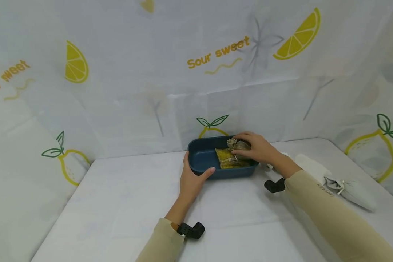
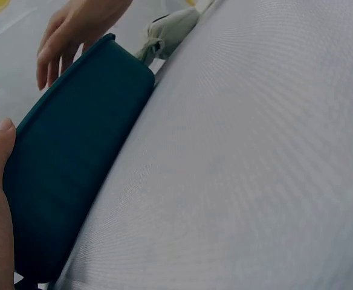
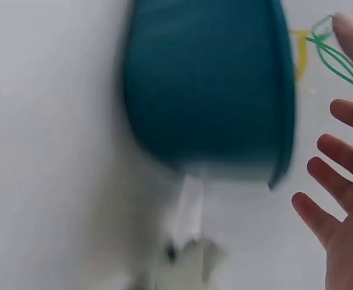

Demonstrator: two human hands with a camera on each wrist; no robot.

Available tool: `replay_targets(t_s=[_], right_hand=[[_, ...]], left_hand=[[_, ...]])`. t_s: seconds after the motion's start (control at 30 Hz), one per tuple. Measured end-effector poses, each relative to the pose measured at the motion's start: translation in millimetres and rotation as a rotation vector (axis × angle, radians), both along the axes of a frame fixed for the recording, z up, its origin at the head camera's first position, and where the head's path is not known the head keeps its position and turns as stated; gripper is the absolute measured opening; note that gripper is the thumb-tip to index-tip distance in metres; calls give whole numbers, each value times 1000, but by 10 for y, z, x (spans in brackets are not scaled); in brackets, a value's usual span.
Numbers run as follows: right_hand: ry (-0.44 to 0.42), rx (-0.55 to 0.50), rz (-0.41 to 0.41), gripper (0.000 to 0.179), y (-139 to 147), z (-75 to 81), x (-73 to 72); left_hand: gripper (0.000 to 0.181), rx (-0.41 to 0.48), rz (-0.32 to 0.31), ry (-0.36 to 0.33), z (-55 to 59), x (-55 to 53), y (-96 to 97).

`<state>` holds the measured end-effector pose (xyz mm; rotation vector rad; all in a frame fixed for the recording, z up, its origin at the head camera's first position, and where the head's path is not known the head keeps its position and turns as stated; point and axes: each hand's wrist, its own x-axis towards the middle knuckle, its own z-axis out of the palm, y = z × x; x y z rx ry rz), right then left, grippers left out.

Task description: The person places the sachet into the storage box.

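A dark blue oblong bin (image 1: pixel 199 174) stands on the table near the back wall. At its left near corner my left hand (image 1: pixel 190 180) holds it, thumb at the near rim and fingers along the left end. Inside, toward the right, lies a clear packet of yellow bits (image 1: pixel 224 160) with a white label. A small grey-green drawstring pouch (image 1: pixel 241 146) rests over that packet. My right hand (image 1: pixel 257 147) is above the pouch; in the right wrist view its fingers (image 3: pixel 336 184) are spread and nothing shows between them.
Right of the bin lie a pale grey drawstring pouch (image 1: pixel 357 193) and a white bundle (image 1: pixel 311 167). Another small item beside the bin is partly hidden by my right wrist. A lemon-print sheet (image 1: pixel 134 120) hangs behind the white-covered table (image 1: pixel 134 203).
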<state>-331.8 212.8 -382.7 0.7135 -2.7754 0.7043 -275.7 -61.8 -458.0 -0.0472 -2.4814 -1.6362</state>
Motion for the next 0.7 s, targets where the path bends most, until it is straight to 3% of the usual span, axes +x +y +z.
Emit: replay_targets(t_s=[0.33,0.7], right_hand=[[161,-70,-34,59,644,110,462],[232,-154,-133,71,980,88,718]], left_hand=[[115,4,-2,5,8,10,3],[114,1,-6,24,-11,8,5]])
